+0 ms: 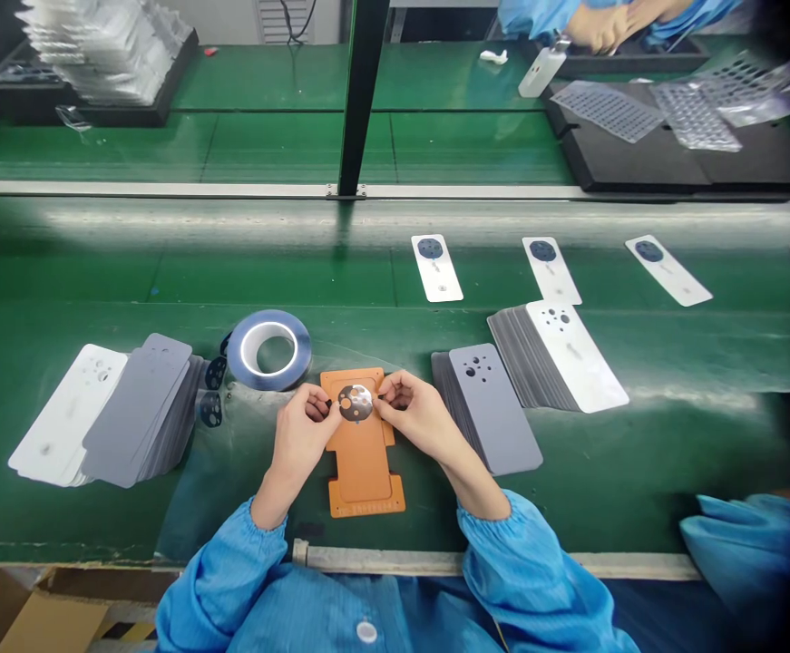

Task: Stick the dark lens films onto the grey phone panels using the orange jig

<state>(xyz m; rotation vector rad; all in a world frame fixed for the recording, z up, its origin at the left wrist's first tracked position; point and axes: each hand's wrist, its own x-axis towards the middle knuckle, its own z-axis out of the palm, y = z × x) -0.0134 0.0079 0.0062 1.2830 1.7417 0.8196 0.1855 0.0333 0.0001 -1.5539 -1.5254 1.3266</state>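
An orange fixture plate (362, 467) lies flat on the green table in front of me. Over its upper part is a round dark film disc (355, 403) with several holes. My left hand (305, 435) pinches the disc's left edge, and my right hand (418, 413) pinches its right edge. A roll of blue tape (270, 351) lies behind my left hand, with several small dark discs (210, 409) stuck along its left side. Grey phone back panels (496, 408) are fanned out to the right of the fixture.
More panels, white (72, 417) and grey (137, 408), are stacked at the left. White-topped panels (575, 355) lie at the right. Panels with dark discs (437, 269) sit on the belt behind. Across a metal rail, a person's hands (605, 25) work near black trays (673, 163).
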